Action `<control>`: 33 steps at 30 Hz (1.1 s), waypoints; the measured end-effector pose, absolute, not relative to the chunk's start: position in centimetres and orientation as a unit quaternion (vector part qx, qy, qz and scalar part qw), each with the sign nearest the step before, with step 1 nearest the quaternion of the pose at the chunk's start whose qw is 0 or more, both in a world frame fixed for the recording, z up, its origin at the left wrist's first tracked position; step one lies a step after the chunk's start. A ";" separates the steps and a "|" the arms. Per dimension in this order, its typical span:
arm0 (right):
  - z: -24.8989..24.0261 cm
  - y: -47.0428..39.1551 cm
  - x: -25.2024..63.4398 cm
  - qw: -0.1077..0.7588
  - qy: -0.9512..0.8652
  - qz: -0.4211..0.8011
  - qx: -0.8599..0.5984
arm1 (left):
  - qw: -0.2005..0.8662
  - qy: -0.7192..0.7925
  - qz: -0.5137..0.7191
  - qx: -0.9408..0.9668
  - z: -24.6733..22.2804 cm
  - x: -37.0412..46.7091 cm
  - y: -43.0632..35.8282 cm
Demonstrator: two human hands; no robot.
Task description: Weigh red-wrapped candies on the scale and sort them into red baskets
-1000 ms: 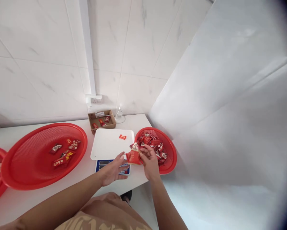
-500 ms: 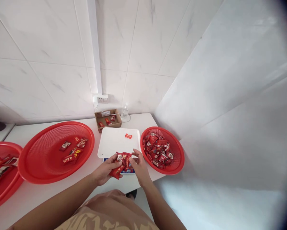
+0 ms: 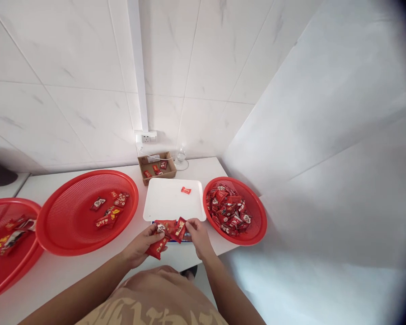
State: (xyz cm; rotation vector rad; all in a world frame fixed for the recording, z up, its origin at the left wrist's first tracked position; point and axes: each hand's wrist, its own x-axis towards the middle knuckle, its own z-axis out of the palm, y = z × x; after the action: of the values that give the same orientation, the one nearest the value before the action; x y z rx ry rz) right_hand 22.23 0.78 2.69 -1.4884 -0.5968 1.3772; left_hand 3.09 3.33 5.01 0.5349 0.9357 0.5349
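Observation:
Several red wrapped candies [image 3: 157, 247] are gripped in my left hand [image 3: 140, 246], fanned out in front of the white scale platform [image 3: 170, 201]. My right hand [image 3: 198, 235] pinches one red candy packet [image 3: 180, 229] by its right edge, close against the left hand's bunch. Both hands are over the scale's blue front panel, which they partly hide. One small red candy [image 3: 186, 190] lies on the platform near its far right part. Just right of the scale stands a red basket [image 3: 262, 225] heaped with red candies [image 3: 227, 210].
Left of the scale is a wide red basket [image 3: 67, 246] with a few packets, overlapping another red basket [image 3: 11, 289] at the far left. Behind the scale are a cardboard box [image 3: 148, 179] of candies, a clear bottle [image 3: 180, 155], a cable and a wall socket [image 3: 146, 137].
My right hand now pinches one packet turned out to the right of the bunch. The left hand has moved slightly left and down with its candies. The view has shifted a little.

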 end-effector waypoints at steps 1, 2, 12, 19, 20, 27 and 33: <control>2.4 1.1 22.4 0.503 -0.220 0.564 -0.617 | 0.820 0.448 0.258 0.244 5.0 2.7 3.5; 2.1 1.6 22.6 0.518 -0.192 0.561 -0.616 | 0.817 0.455 0.262 0.237 5.1 2.4 3.6; 2.0 2.5 21.2 0.399 -0.225 0.668 -0.587 | 0.828 0.452 0.230 0.240 5.3 1.1 3.4; 0.9 -1.1 20.4 0.313 -0.293 0.708 -0.561 | 0.869 0.409 0.139 0.240 4.7 0.5 2.5; 0.9 -0.9 20.5 0.318 -0.282 0.700 -0.574 | 0.864 0.423 0.139 0.234 4.6 0.3 2.5; 1.7 3.3 20.5 0.478 -0.142 0.649 -0.575 | 0.799 0.523 0.191 0.226 3.6 -1.9 3.8; 1.2 1.9 19.3 0.379 -0.240 0.654 -0.609 | 0.801 0.497 0.130 0.306 3.5 -1.3 2.7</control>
State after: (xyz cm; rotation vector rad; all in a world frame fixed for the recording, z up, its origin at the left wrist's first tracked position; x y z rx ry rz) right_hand 19.28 1.85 1.16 -1.5566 -0.6142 1.6695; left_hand -1.32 2.66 3.54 0.6568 1.0656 0.2778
